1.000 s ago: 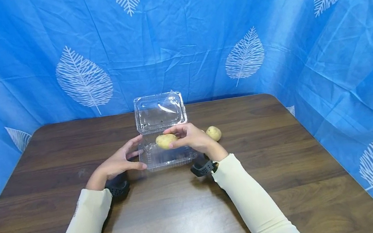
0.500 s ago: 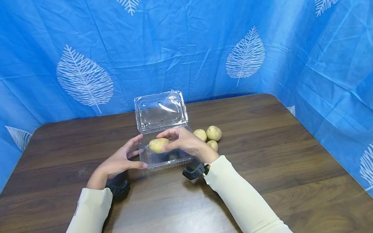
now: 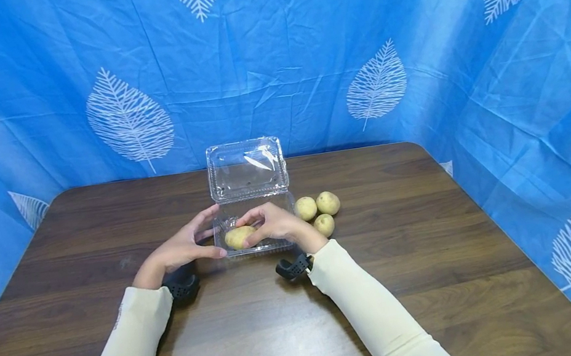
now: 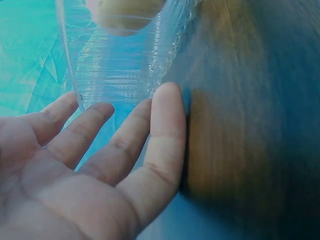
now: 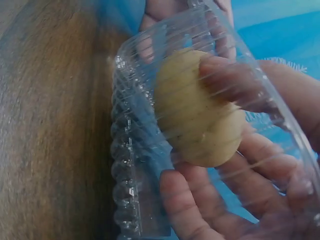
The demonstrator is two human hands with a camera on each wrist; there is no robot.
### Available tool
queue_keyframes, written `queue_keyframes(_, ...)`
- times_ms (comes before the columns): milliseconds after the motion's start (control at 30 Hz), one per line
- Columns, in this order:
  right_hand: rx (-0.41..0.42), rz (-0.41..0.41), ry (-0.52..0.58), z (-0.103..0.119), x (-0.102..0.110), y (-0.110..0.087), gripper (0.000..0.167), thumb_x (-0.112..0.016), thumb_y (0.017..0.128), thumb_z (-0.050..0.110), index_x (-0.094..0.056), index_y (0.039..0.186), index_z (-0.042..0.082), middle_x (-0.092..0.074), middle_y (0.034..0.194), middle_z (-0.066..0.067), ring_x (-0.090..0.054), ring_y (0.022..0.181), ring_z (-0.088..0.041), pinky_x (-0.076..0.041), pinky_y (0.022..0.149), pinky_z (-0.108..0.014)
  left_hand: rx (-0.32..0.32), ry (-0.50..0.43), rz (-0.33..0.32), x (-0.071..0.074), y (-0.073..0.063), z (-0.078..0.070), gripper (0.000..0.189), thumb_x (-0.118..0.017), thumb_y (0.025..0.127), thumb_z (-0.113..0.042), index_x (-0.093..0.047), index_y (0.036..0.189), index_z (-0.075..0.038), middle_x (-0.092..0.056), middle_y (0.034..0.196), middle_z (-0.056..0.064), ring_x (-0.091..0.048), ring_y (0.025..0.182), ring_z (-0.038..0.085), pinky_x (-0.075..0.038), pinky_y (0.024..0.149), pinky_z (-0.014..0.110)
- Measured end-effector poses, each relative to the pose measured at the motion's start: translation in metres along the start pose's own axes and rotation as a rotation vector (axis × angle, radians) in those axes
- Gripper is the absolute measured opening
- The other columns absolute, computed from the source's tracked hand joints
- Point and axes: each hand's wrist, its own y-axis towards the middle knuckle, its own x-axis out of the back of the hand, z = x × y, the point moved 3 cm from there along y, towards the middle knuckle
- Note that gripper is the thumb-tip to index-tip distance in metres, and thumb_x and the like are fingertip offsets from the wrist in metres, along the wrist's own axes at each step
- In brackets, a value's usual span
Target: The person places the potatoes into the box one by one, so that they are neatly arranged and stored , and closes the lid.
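Note:
A clear plastic clamshell box [image 3: 280,243] rests on the table with its lid [image 3: 246,170] raised at the back. My right hand [image 3: 277,223] reaches into the base and pinches a yellow potato [image 3: 236,239] between thumb and fingers, low near the left front. Through the clear wall in the right wrist view, that potato [image 5: 190,110] shows with the thumb against it. Spread along the left end of the box, my left hand [image 3: 179,251] touches its edge with extended fingertips. In the left wrist view these fingers [image 4: 167,115] meet the ribbed wall.
Three more potatoes lie just right of the box: one nearest it [image 3: 305,208], another potato [image 3: 328,202] farther right, and a front potato [image 3: 324,225] partly behind the right wrist. The brown wooden table [image 3: 443,252] backs onto a blue leaf-print curtain [image 3: 265,50].
My right hand has moved left and down with the potato, from above the box into its base. The potatoes on the right came into fuller view. My left hand stays put.

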Motion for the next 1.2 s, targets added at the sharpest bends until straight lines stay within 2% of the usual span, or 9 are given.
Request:
queue_keyframes(300,0.013,0.040,-0.122,0.002,-0.004,0.001,0.045,-0.082,0.086,-0.006,-0.071,0.129,-0.010,-0.075,0.132,-0.020,-0.071,0.116,-0.024,-0.056,0.100,-0.029,-0.005,-0.009,0.011,0.001,0.002,0.002,0.116,-0.085,0.092,-0.012,-0.002,0.172,0.000,0.003,0.178,0.028,-0.016,0.159,0.059,-0.036,0.118,0.072)
queue_keyframes(567,0.014,0.062,-0.117,0.000,-0.004,0.002,0.045,-0.082,0.088,-0.006,-0.070,0.131,-0.011,-0.074,0.132,-0.022,-0.070,0.118,-0.024,-0.056,0.103,-0.029,-0.018,-0.013,0.002,0.000,0.001,0.002,0.116,-0.086,0.091,-0.013,-0.004,0.171,0.001,0.001,0.178,0.028,-0.017,0.158,0.060,-0.037,0.117,0.072)
queue_keyframes(900,-0.002,0.091,-0.073,-0.001,-0.002,0.001,0.045,-0.081,0.089,-0.004,-0.070,0.132,-0.009,-0.074,0.132,-0.021,-0.071,0.121,-0.025,-0.055,0.104,-0.030,-0.047,0.032,-0.019,-0.001,0.003,0.006,0.113,-0.087,0.090,-0.015,-0.010,0.172,-0.001,-0.005,0.178,0.027,-0.025,0.157,0.058,-0.035,0.118,0.073)
queue_keyframes(1033,0.024,0.101,-0.079,0.000,-0.001,-0.001,0.046,-0.081,0.091,-0.002,-0.068,0.134,-0.010,-0.073,0.135,-0.021,-0.070,0.122,-0.026,-0.055,0.106,-0.030,-0.044,0.045,-0.022,-0.002,0.002,0.006,0.112,-0.088,0.090,-0.017,-0.013,0.172,-0.002,-0.007,0.178,0.027,-0.025,0.157,0.058,-0.032,0.119,0.075)
queue_keyframes(1200,0.085,0.049,-0.093,0.004,0.006,-0.004,0.043,-0.081,0.092,-0.001,-0.068,0.132,-0.010,-0.072,0.136,-0.022,-0.071,0.120,-0.029,-0.055,0.105,-0.031,-0.042,0.039,-0.020,-0.003,0.002,0.004,0.112,-0.087,0.090,-0.017,-0.013,0.172,-0.002,-0.007,0.178,0.027,-0.025,0.157,0.057,-0.031,0.120,0.074)
